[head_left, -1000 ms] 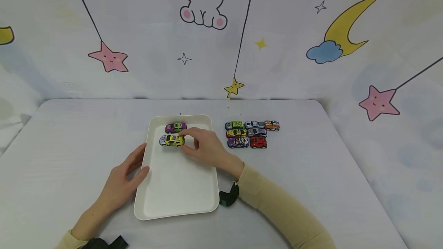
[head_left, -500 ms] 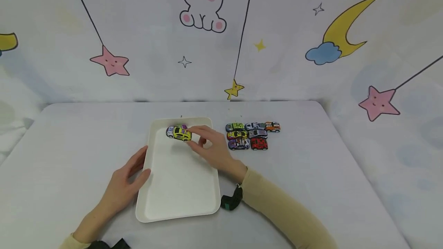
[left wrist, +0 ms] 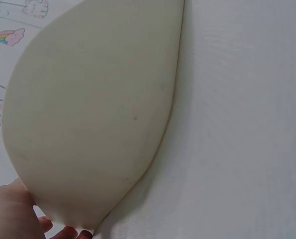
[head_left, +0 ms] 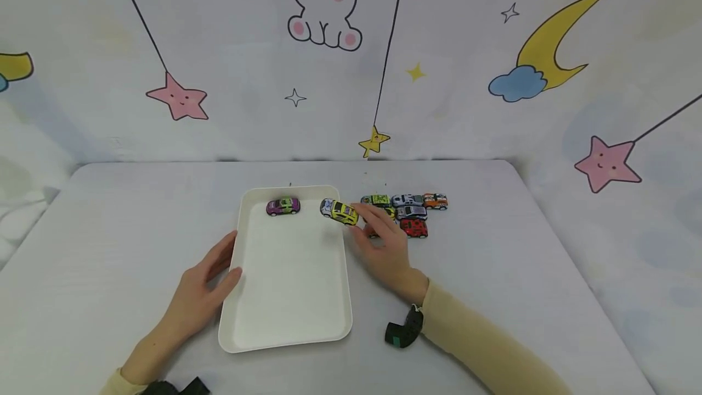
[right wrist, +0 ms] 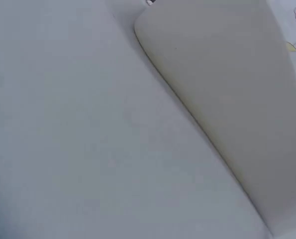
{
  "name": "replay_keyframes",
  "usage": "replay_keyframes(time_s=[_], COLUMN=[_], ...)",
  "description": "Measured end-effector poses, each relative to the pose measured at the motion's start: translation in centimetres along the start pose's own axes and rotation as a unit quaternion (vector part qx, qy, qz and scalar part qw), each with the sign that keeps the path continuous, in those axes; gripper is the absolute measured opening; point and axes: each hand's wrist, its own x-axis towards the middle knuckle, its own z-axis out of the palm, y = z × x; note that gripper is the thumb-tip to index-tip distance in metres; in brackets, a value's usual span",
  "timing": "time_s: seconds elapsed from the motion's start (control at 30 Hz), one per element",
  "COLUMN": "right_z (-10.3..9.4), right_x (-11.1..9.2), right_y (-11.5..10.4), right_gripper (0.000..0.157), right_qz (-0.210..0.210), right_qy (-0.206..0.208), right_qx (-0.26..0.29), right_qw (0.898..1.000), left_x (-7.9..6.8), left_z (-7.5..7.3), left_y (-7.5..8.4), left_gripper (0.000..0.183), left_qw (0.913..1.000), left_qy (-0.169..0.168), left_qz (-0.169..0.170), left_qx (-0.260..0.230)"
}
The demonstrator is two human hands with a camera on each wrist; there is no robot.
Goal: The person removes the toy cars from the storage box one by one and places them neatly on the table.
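Note:
My right hand (head_left: 386, 255) pinches a yellow toy car (head_left: 340, 212) with a white and purple front, between thumb and fingers. The car hangs slightly tilted above the right rim of a white tray (head_left: 290, 341). Inside the tray, near its far side, lies a purple and green toy car (head_left: 283, 206). My left hand (head_left: 192, 297) grips the tray's left edge, its thumb over the rim. In the left wrist view, the thumb and fingertips of that hand (left wrist: 13, 211) show at the tray wall (left wrist: 93, 109). The right wrist view shows the tray wall (right wrist: 222, 99), but no hand.
Right of the tray, several toy cars stand in close rows, among them a red one (head_left: 414, 228), an orange one (head_left: 436, 201) and a silver one (head_left: 411, 213). My right hand partly hides the nearest of them. A white cloth (head_left: 493, 230) covers the table.
The yellow car has been lifted from below the purple car and carried right to the tray's rim by my right hand. My left hand stays at the tray's edge.

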Motion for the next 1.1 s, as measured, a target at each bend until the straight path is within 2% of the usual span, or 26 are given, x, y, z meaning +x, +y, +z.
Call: replay_keyframes(time_s=[0.27,0.57,0.83,1.0,1.1], right_z=[-3.6,-7.5,-11.9,-13.9,-14.0], right_x=[-0.7,-1.4,-1.9,-2.1,-1.7], right_y=[1.5,3.0,4.9,5.3,4.7], right_gripper=[0.047,0.049,0.048,0.044,0.039], right_qz=[0.0,0.053,0.093,0.147,0.213], right_qy=[0.02,0.044,0.026,0.029,0.024], right_qx=[-0.051,-0.101,-0.161,-0.181,-0.165], right_qw=[0.998,0.992,0.982,0.972,0.963], left_x=[0.1,0.1,0.1,0.2,0.1], left_z=[0.1,0.0,0.1,0.2,0.1], left_y=[-0.3,-0.3,-0.2,-0.2,-0.2], left_gripper=[0.063,0.063,0.062,0.063,0.064], left_qw=[0.9999,1.0,1.0,1.0,0.9999], left_qy=[-0.004,0.0,0.005,0.001,0.0], left_qz=[0.0,0.005,0.007,0.004,0.0], left_qx=[0.011,0.007,0.003,0.009,0.012])
